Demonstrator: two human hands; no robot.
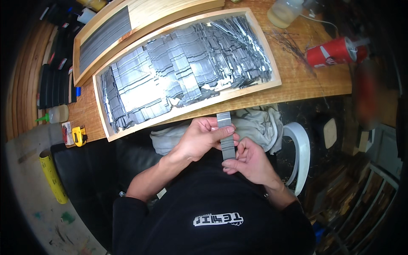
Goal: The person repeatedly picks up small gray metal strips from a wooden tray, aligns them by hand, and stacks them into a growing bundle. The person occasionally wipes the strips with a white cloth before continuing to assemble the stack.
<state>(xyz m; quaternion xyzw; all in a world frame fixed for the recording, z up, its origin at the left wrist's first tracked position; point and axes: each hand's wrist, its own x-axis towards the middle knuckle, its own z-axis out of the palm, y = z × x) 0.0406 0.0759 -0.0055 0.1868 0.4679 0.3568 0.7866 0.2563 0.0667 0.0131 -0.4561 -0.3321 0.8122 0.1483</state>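
Just below the bench's front edge, my left hand (202, 137) pinches a narrow, flat grey strip (228, 149), its thumb lying across the upper part. The strip stands lengthwise away from me and is marked by several crosswise lines, with a lighter band near its far end. At its near end, my right hand (251, 160) grips the lower edge between thumb and curled fingers. Beyond both hands lies a shallow wooden frame (101, 109) filled with layered thin grey pieces (178, 59), flat and neat at left and middle, jumbled at the right.
Behind it sits another wooden frame (176, 19) with grey strips. A red can (329, 53) and a jar (284, 12) stand at right. A yellow tape measure (79, 136) and a green-tipped bottle (58, 113) are at left. Pale cloth (261, 127) bunches beneath the bench edge.
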